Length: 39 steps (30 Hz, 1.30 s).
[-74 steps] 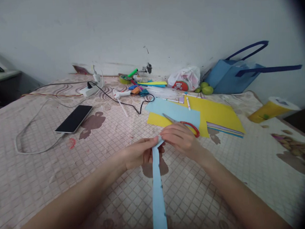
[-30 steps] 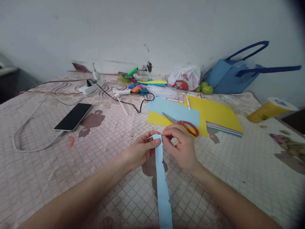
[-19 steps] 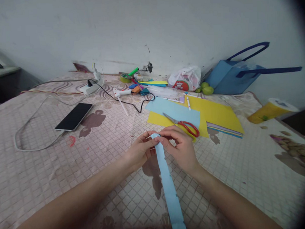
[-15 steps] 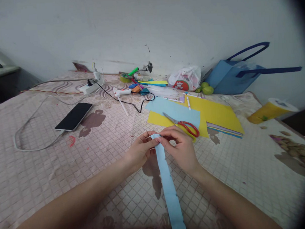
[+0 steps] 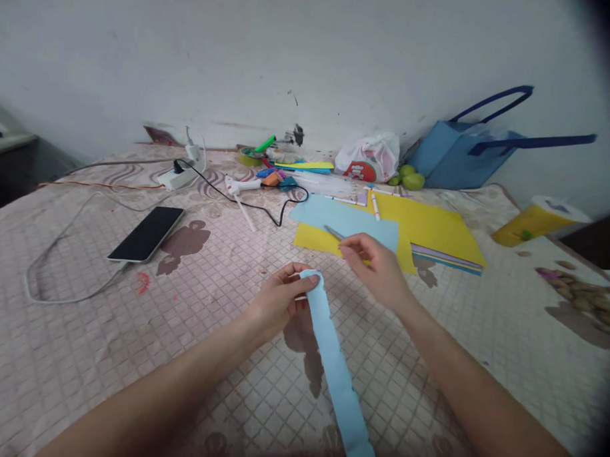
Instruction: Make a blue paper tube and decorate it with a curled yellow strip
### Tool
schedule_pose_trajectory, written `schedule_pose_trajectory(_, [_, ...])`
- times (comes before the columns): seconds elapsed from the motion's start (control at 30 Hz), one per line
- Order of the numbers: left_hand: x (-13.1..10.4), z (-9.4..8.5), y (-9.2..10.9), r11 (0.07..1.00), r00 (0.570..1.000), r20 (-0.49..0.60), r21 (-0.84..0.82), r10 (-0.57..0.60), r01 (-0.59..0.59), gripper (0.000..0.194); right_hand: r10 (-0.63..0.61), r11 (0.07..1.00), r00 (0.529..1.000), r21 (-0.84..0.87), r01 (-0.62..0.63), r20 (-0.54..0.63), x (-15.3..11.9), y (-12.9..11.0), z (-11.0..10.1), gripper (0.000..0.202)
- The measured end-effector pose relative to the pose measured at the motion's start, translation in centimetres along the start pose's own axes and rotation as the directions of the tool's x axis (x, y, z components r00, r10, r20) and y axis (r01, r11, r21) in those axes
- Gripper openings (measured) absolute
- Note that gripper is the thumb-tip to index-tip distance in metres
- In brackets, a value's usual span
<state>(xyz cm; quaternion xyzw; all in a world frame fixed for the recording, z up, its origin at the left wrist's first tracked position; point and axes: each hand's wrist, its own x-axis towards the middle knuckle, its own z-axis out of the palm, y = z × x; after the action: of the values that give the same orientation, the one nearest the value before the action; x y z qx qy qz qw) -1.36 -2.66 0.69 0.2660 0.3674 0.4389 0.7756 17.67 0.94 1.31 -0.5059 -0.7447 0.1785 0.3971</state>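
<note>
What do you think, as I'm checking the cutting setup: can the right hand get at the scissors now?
Probably yes: the right hand appears right by the scissors, with nothing seen blocking it, though it hides their handles.

We look out through one head-worn camera, placed above and behind the near end of the light blue paper strip (image 5: pixel 338 364). It faces forward and slants down, so we see over the strip and across the tablecloth (image 5: pixel 226 271) to the wall (image 5: pixel 219 65) beyond it. We are close enough that the strip's near end runs off our bottom edge. Our view is wide, reaching the blue tote bag (image 5: pixel 445 157), beyond and right of the strip, and the smartphone (image 5: pixel 148 234) to its left.
</note>
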Motion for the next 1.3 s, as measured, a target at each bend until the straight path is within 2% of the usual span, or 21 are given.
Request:
schedule_pose_trajectory(0.07, [-0.1,0.1,0.2,1.0,1.0,-0.001,0.005,-0.012,0.012,0.03,0.06,0.979,0.998,-0.193,-0.064,-0.025,0.8,3.5,-1.1,0.02])
schedule_pose_trajectory(0.13, [-0.1,0.1,0.2,1.0,1.0,0.01,0.014,-0.018,0.017,0.03,0.043,0.921,0.998,-0.387,-0.053,-0.034,1.2,6.8,-1.9,0.027])
schedule_pose_trajectory(0.2, [0.0,0.0,0.1,0.999,0.999,0.023,0.031,-0.025,0.024,0.029,0.085,0.88,0.996,-0.469,-0.076,-0.001,1.3,9.3,-2.2,0.033])
schedule_pose_trajectory(0.27, [0.2,-0.2,0.0,0.998,0.999,0.032,0.05,-0.037,0.035,0.029,0.158,0.868,0.986,-0.483,-0.114,0.051,1.3,10.6,-2.3,0.037])
schedule_pose_trajectory(0.33, [0.3,-0.3,0.0,0.997,0.998,0.034,0.062,-0.045,0.043,0.028,0.225,0.857,0.97,-0.492,-0.154,0.089,1.3,10.9,-2.4,0.038])
schedule_pose_trajectory(0.5, [0.6,-0.7,1.1,0.991,0.999,-0.009,0.125,-0.035,0.036,0.025,0.28,0.82,0.948,-0.551,-0.154,0.153,1.7,10.1,-2.5,0.038])
schedule_pose_trajectory(0.67, [1.2,-1.7,2.3,0.968,1.0,-0.003,0.249,-0.014,0.015,0.025,0.286,0.796,0.953,-0.579,-0.177,0.102,1.5,9.7,-2.7,0.031])
schedule_pose_trajectory(0.73, [1.4,-2.1,2.5,0.959,1.0,0.012,0.283,-0.004,0.001,0.026,0.318,0.842,0.944,-0.484,-0.239,0.088,1.2,9.7,-2.9,0.03])
schedule_pose_trajectory(0.8, [1.4,-2.3,2.6,0.952,0.999,0.034,0.305,0.005,-0.015,0.026,0.329,0.909,0.939,-0.303,-0.287,0.099,0.9,9.2,-3.1,0.03])
schedule_pose_trajectory(0.87, [1.4,-2.4,2.7,0.943,0.999,0.046,0.332,0.019,-0.033,0.025,0.291,0.954,0.945,-0.119,-0.275,0.148,0.6,8.1,-3.1,0.031])
schedule_pose_trajectory(0.93, [1.3,-2.4,2.8,0.929,0.998,0.047,0.366,0.039,-0.054,0.023,0.224,0.974,0.951,-0.038,-0.221,0.212,0.2,6.3,-2.6,0.035])
schedule_pose_trajectory(1.13, [1.4,-2.7,3.1,0.887,0.991,0.043,0.444,0.123,-0.129,0.021,0.055,0.985,0.966,-0.173,-0.011,0.252,-1.6,0.7,-0.4,0.053])
schedule_pose_trajectory(1.3, [1.5,-2.8,3.3,0.882,0.985,0.05,0.44,0.163,-0.169,0.018,0.035,0.948,0.968,-0.315,0.047,0.25,-2.3,-0.2,0.0,0.048])
